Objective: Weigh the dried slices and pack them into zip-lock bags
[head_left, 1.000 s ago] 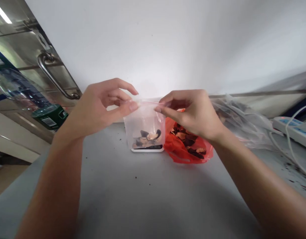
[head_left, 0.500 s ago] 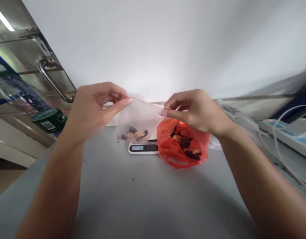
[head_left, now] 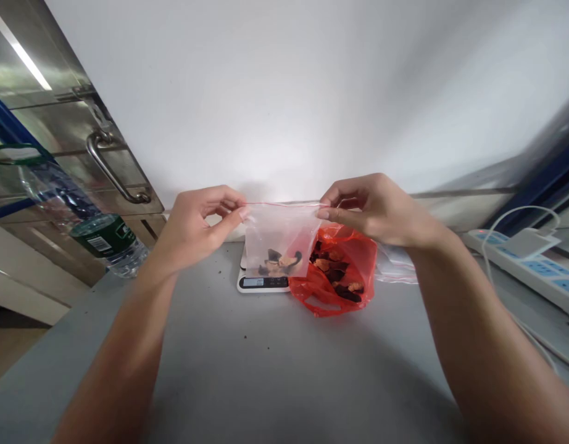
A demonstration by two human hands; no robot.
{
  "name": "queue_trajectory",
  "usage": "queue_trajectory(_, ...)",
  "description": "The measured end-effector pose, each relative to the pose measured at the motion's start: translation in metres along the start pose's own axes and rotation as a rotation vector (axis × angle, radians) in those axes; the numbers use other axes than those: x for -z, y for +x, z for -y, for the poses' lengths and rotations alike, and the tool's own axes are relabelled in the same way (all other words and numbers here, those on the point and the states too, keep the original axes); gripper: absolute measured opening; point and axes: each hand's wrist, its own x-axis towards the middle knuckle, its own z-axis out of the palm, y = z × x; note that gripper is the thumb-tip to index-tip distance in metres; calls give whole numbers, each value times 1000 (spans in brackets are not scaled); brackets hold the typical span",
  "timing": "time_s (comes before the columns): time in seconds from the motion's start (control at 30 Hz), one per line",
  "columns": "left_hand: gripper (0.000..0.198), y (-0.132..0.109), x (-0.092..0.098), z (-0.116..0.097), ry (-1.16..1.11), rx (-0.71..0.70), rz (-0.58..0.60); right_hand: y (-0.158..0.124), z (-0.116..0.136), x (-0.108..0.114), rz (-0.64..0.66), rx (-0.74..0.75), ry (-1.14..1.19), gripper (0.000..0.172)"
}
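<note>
A small clear zip bag [head_left: 278,237] with dark and orange dried pieces at its bottom hangs above a small white digital scale [head_left: 262,282]. My left hand [head_left: 196,222] pinches the bag's top left corner. My right hand [head_left: 372,206] pinches its top right corner, so the pink-edged top is stretched flat between them. Just right of the scale lies an open red plastic bag [head_left: 347,259] holding more of the dried pieces.
A plastic water bottle [head_left: 87,225] with a green label lies at the left edge of the grey table [head_left: 275,357]. A white power strip [head_left: 534,262] with cables sits at the right. Clear bags [head_left: 398,268] lie behind the red one. A metal door with a handle [head_left: 113,169] stands at left.
Both hands lifted the clear bag off the scale and moved apart, pulling its top edge straight. The scale's display has come into view beneath the bag.
</note>
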Motion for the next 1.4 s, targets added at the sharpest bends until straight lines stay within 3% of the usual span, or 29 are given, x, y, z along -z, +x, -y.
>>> queue_trajectory(0.27,11,-1,-20,-2,-96,-6,38,-1,-1,3,150,2,-63,24)
queue_trajectory(0.57,12,-3,-27,-4,-82,-30,80,2,-6,0,150,172,-157,17)
queue_trajectory(0.77,15,-3,-28,-4,-22,-87,109,1,-4,-1,287,59,-124,18)
queue_trajectory(1.2,14,-3,-29,-9,50,-61,164,6,-10,-18,205,236,-92,18)
queue_trajectory(1.4,18,-3,-26,-10,103,-95,153,6,-9,-18,234,157,-5,20)
